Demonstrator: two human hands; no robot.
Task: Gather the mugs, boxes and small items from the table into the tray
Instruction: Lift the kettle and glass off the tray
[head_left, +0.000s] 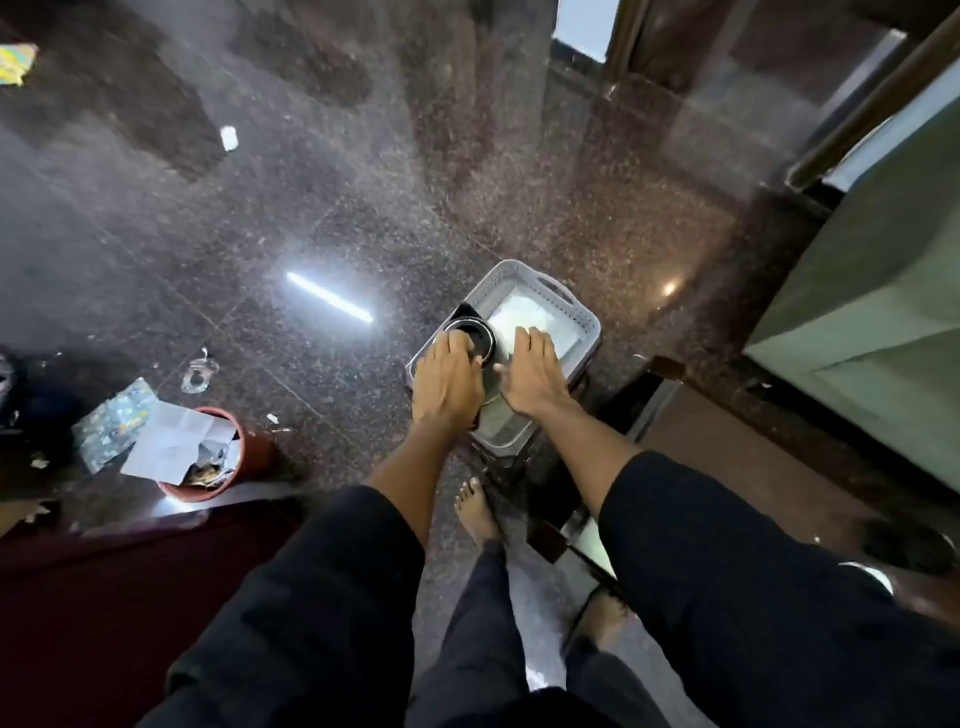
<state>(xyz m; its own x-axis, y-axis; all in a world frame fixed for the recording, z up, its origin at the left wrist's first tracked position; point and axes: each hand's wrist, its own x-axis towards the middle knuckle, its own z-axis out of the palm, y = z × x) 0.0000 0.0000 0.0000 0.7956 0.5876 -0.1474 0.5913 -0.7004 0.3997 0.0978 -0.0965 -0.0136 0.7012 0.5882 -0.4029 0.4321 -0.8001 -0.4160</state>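
A grey perforated tray (582, 327) with handle slots sits on a small dark stand above the floor. Inside it lie a white flat item (524, 317) and a black mug (475, 338) with a light rim, at the tray's left side. My left hand (447, 382) rests on the mug's near side, fingers curled around it. My right hand (532, 371) lies flat over the white item and the tray's middle, fingers spread. What is under both palms is hidden.
A red bin (208, 457) stuffed with paper and wrapping stands at the left on the dark granite floor. Scraps of litter (197, 374) lie nearby. A green-covered piece of furniture (872, 312) is at the right. My bare feet (475, 512) stand below the tray.
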